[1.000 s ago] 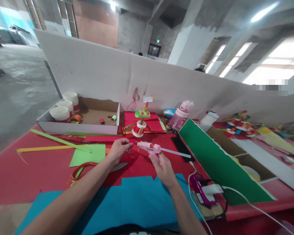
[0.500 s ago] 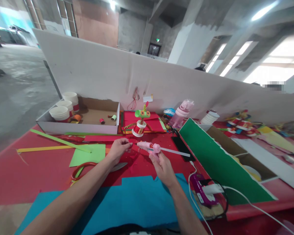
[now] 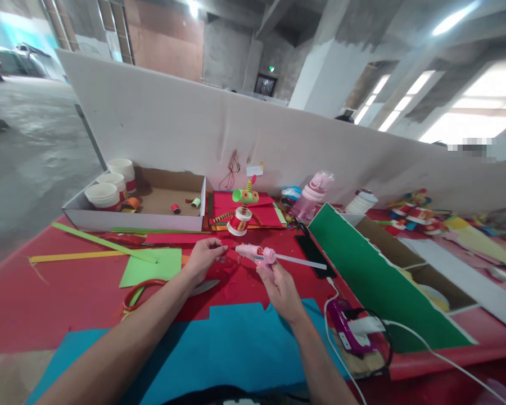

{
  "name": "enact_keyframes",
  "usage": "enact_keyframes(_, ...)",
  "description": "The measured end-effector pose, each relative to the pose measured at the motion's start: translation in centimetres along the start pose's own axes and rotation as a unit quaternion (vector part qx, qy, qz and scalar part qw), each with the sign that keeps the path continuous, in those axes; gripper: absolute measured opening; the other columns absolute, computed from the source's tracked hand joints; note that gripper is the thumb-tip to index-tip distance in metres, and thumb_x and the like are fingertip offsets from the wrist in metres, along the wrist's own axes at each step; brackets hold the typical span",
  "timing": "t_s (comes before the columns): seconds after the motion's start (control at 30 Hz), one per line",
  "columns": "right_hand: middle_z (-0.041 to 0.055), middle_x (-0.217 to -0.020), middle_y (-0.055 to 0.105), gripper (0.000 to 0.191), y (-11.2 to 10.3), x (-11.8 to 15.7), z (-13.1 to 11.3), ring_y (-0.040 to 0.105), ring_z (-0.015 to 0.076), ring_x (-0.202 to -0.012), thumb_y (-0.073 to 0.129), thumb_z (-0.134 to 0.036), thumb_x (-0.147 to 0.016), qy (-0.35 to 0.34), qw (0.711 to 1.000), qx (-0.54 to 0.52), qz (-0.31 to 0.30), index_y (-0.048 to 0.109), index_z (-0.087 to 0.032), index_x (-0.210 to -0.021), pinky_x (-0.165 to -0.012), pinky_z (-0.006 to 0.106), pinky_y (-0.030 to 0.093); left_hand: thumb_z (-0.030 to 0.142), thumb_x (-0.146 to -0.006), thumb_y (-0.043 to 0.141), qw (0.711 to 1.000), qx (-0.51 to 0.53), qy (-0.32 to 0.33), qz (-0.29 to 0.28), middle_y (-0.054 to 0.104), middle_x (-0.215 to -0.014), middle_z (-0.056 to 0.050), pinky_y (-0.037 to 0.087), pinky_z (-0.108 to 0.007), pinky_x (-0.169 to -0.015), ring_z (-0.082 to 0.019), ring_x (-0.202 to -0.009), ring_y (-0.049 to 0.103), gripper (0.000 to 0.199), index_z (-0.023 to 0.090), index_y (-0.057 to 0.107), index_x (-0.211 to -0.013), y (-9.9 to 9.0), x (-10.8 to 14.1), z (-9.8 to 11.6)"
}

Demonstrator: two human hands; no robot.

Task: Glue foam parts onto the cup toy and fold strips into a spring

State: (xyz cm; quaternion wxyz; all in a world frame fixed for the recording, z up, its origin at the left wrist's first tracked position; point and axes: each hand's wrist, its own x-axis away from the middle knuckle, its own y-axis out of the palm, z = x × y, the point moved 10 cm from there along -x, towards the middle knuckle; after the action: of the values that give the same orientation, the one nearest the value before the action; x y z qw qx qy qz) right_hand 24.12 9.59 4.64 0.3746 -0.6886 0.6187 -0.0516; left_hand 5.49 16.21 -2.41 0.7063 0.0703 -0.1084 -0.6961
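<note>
My right hand (image 3: 281,287) is wrapped round the handle of a pink glue gun (image 3: 253,253), whose nozzle points left; a long translucent glue stick (image 3: 301,261) juts from its rear. Just left of the nozzle, my left hand (image 3: 206,257) pinches something too small to make out. Behind both hands stands a paper-cup figure (image 3: 238,221) with a green tube head and folded paper arms. Scissors with orange handles (image 3: 145,286) lie partly under my left forearm, beside a light green paper sheet (image 3: 164,269).
A shallow box (image 3: 135,221) with paper cups stands back left. At right are a pink bottle (image 3: 311,197), a black phone (image 3: 310,250), a green-sided box (image 3: 375,281) and a purple power strip (image 3: 346,329) with white cables. Blue sheets (image 3: 236,349) lie in front.
</note>
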Motion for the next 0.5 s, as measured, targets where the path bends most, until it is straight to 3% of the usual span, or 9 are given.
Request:
enact_keyframes(0.2,0.0137,-0.113,0.067,0.036,-0.3,-0.1,0.0,0.061,0.0274,-0.11,0.046,-0.041,-0.092,0.01,1.0,-0.017,0.014,0.057,-0.018,-0.118,-0.093,0.039,0.048,0.032,-0.057,0.078,1.0,0.013,-0.01,-0.005,0.052,-0.046,0.004,0.035,-0.019,-0.045,-0.008,-0.044,0.048,0.028,0.015,0.057,-0.058,0.2,0.1,-0.1)
enact_keyframes(0.3,0.0093,-0.08,0.069,0.039,-0.4,0.0,1.5,0.067,0.0231,-0.076,0.046,-0.05,-0.09,0.068,0.996,-0.053,0.017,0.061,-0.018,-0.107,-0.069,0.032,0.054,0.032,-0.057,0.079,0.999,0.03,-0.027,-0.005,0.05,-0.045,0.005,0.036,-0.019,-0.044,-0.007,-0.044,0.048,0.027,0.015,0.058,-0.061,0.2,0.2,-0.2)
enact_keyframes(0.37,0.0023,-0.059,0.061,0.042,-0.1,0.2,2.7,0.059,0.0163,-0.052,0.045,-0.054,-0.089,0.112,0.989,-0.099,0.008,0.061,-0.017,-0.099,-0.051,0.026,0.049,0.03,-0.055,0.08,0.998,0.053,-0.037,-0.01,0.054,-0.049,0.004,0.039,-0.019,-0.046,-0.007,-0.045,0.049,0.028,0.015,0.058,-0.063,0.3,0.3,-0.3)
enact_keyframes(0.5,-0.0058,-0.047,0.048,0.043,0.5,0.4,4.5,0.044,0.0092,-0.037,0.052,-0.057,-0.084,0.169,0.971,-0.17,0.008,0.059,-0.015,-0.091,-0.039,0.02,0.038,0.028,-0.054,0.081,0.994,0.088,-0.049,-0.031,0.061,-0.058,0.001,0.046,-0.022,-0.053,-0.008,-0.049,0.054,0.029,0.014,0.059,-0.067,0.7,0.4,-0.4)
